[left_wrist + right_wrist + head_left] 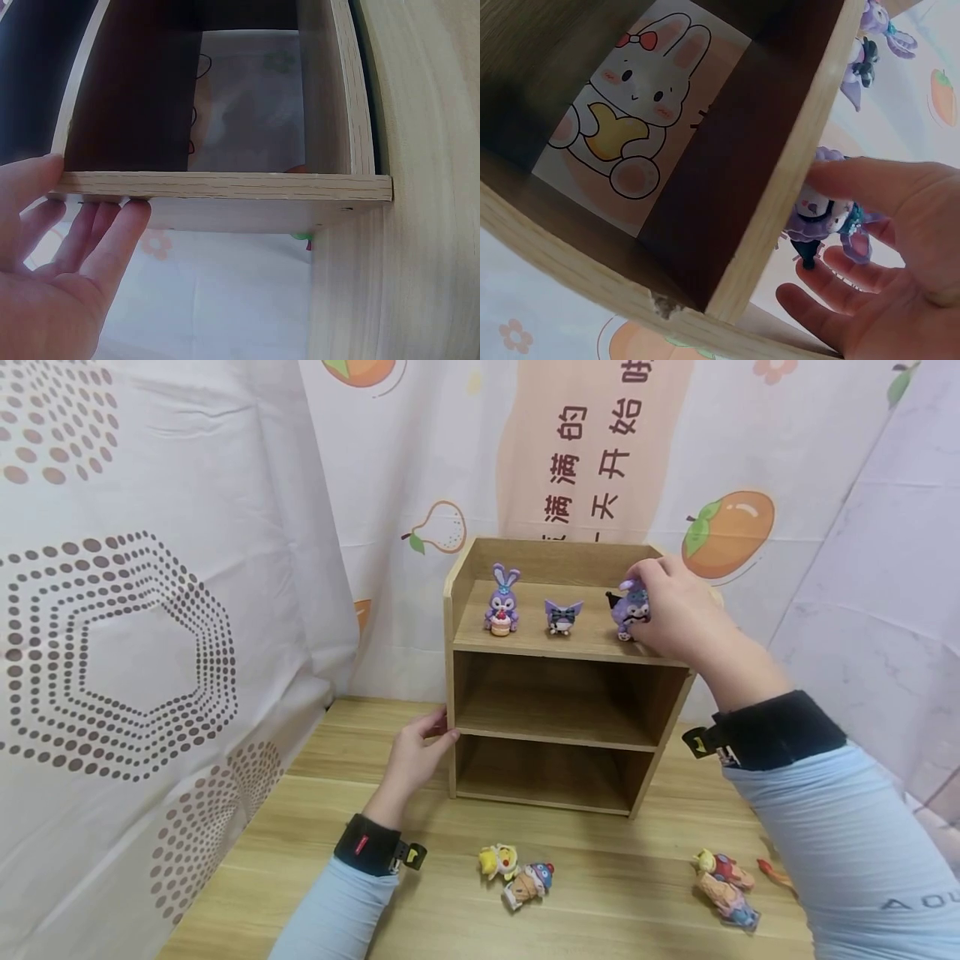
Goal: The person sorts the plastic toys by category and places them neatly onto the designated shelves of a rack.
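Note:
On the top board of a small wooden shelf [555, 739], my right hand [678, 610] holds a purple rabbit figurine [632, 612] near the right end. In the right wrist view the thumb lies against the figurine [817, 206], with fingers curved around its other side. A dark pointed piece sticks out beside it; I cannot tell whether it belongs to it. My left hand [416, 747] grips the front edge of the shelf's left side panel [225, 184], thumb in front and fingers outside. A rabbit figurine with a cake [502, 602] and a smaller purple-eared figurine [562, 617] stand further left on the top board.
A yellow figurine [498, 861] and a blue-capped cone figurine [528, 885] lie on the wooden table [315, 877] before the shelf. More figurines [726, 889] lie at the right, near an orange piece [776, 875]. A printed curtain [405, 443] hangs behind.

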Tool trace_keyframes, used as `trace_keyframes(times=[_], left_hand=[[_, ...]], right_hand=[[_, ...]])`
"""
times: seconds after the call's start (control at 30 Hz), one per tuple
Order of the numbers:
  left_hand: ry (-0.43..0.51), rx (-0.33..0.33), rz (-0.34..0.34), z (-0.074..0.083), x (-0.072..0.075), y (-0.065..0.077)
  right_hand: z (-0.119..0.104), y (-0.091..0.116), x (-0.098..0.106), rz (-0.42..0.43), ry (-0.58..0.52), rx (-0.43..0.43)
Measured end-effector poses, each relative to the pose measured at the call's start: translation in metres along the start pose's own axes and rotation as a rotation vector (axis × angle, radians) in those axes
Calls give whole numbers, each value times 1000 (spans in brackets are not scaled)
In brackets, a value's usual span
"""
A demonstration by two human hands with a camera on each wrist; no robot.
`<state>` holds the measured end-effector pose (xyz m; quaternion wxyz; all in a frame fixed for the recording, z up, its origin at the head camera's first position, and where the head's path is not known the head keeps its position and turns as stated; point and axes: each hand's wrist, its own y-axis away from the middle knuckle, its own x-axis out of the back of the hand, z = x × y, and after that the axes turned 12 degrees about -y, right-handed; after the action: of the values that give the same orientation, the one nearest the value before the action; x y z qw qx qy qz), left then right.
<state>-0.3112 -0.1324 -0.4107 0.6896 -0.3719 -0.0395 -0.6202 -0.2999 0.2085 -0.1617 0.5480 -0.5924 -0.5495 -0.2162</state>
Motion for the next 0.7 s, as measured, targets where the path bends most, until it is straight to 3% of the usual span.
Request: trace_keyframes(times=[0.7], left_hand=[[11, -20, 3, 3, 1, 1]], right_hand=[[1, 0, -4, 32, -65, 20]])
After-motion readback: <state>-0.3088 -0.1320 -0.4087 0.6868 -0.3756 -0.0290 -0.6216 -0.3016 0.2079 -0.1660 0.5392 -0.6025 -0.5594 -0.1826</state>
